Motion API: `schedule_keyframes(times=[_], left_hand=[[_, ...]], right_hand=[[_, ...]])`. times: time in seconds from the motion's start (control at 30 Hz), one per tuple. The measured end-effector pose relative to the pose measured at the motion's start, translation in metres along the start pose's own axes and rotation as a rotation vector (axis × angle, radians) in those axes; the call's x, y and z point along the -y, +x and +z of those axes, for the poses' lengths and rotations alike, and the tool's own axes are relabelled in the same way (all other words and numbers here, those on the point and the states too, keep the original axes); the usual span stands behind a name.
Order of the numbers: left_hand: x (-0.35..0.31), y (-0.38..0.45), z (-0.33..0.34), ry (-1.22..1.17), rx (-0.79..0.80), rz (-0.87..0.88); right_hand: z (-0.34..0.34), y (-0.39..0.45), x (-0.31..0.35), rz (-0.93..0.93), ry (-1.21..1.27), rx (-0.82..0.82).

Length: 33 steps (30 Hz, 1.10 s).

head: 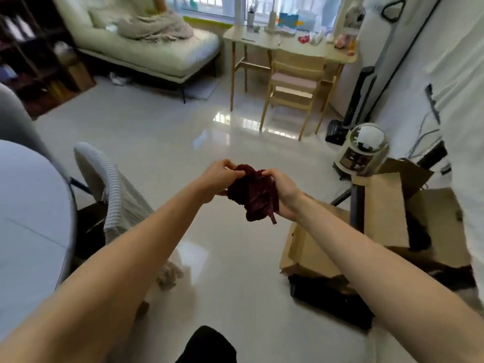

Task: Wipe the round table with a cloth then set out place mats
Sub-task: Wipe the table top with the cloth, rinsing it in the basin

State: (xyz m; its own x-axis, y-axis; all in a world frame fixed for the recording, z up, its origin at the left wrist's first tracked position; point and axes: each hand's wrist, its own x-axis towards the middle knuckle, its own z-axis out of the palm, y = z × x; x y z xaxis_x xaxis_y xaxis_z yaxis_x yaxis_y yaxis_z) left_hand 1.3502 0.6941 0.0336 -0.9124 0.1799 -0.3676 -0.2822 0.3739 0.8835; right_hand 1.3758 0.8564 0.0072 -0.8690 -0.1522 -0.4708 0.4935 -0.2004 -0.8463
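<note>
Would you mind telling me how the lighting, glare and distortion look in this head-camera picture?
Head view: daylight from the window washes out the panes and throws bright glare on the glossy floor; the wide lens bends the round table and the room's edges; the desk is soft, the frame slightly blurred, though both hands and the dark red cloth read clearly.

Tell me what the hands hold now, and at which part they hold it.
Both hands hold one bunched dark red cloth in the air. The left hand pinches its upper left edge; the right hand grips its right side.
</note>
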Motion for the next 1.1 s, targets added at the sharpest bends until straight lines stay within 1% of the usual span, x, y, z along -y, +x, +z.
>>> schedule_keyframes(times=[0.03, 0.13, 0.23, 0.3, 0.4, 0.43, 0.57, 0.67, 0.7, 0.77, 0.8, 0.87, 0.9, 0.93, 1.0, 1.07, 1.1], left_hand=[[-0.002, 0.027, -0.025, -0.015, -0.056, -0.009], [-0.001, 0.083, -0.077, -0.035, -0.134, -0.036], [0.0, 0.152, -0.136, -0.029, -0.217, -0.061], [-0.005, 0.183, -0.166, -0.005, -0.226, -0.064], [-0.032, 0.251, -0.236, 0.0, -0.325, -0.027], [-0.037, 0.264, -0.25, -0.004, -0.347, -0.013], [-0.053, 0.34, -0.323, 0.093, -0.452, 0.026], [-0.063, 0.398, -0.372, 0.225, -0.467, 0.065], [-0.069, 0.424, -0.396, 0.253, -0.478, 0.08], [-0.074, 0.449, -0.418, 0.262, -0.438, 0.109], [-0.077, 0.476, -0.447, 0.251, -0.447, 0.106], [-0.082, 0.509, -0.486, 0.239, -0.456, 0.089], [-0.087, 0.531, -0.521, 0.248, -0.489, 0.075], [-0.089, 0.541, -0.537, 0.266, -0.511, 0.084], [-0.096, 0.569, -0.594, 0.277, -0.612, 0.1], [-0.093, 0.586, -0.642, 0.275, -0.677, 0.089], [-0.087, 0.594, -0.668, 0.272, -0.707, 0.05]], right_hand=[[0.014, 0.039, 0.015, 0.026, -0.001, 0.051], [0.043, 0.111, 0.042, 0.033, 0.004, 0.171], [0.083, 0.2, 0.069, 0.054, -0.032, 0.224], [0.1, 0.238, 0.086, 0.063, -0.036, 0.23], [0.144, 0.325, 0.138, 0.055, -0.044, 0.238], [0.152, 0.343, 0.148, 0.043, -0.028, 0.242], [0.199, 0.436, 0.193, 0.07, -0.046, 0.267], [0.229, 0.508, 0.226, 0.053, -0.008, 0.284], [0.247, 0.545, 0.241, 0.048, -0.006, 0.301], [0.264, 0.583, 0.255, 0.022, 0.02, 0.292], [0.288, 0.623, 0.268, 0.023, 0.015, 0.313], [0.322, 0.676, 0.285, 0.046, -0.023, 0.319], [0.351, 0.71, 0.305, 0.065, -0.05, 0.344], [0.366, 0.727, 0.314, 0.071, -0.045, 0.366], [0.419, 0.78, 0.344, 0.08, -0.039, 0.453], [0.464, 0.817, 0.359, 0.096, -0.043, 0.508], [0.491, 0.835, 0.361, 0.136, -0.072, 0.537]])
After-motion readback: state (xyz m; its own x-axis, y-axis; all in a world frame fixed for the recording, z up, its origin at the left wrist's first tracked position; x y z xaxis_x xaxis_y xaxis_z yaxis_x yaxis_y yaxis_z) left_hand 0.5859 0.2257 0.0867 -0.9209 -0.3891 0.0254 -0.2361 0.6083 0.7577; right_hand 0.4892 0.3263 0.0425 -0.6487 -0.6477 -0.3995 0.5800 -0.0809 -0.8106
